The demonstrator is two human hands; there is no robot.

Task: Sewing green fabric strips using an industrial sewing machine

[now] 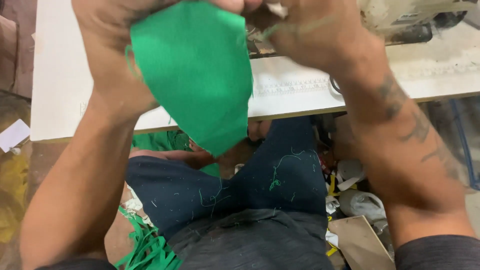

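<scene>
The fingers of the left hand (107, 45) and the right hand (305, 35) are closed on the top edge of the green cloth (197, 70), held above the white worktop (300, 90). Both grips should keep it taut and even.

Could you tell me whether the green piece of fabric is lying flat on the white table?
No, the green fabric is held up in the air by the left hand and right hand, above the white table.

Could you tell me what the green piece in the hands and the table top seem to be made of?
Green piece: looks like matte woven cloth; fine weave, loose threads at its edges. Table top: probably white laminate board, smooth and scuffed.
</scene>
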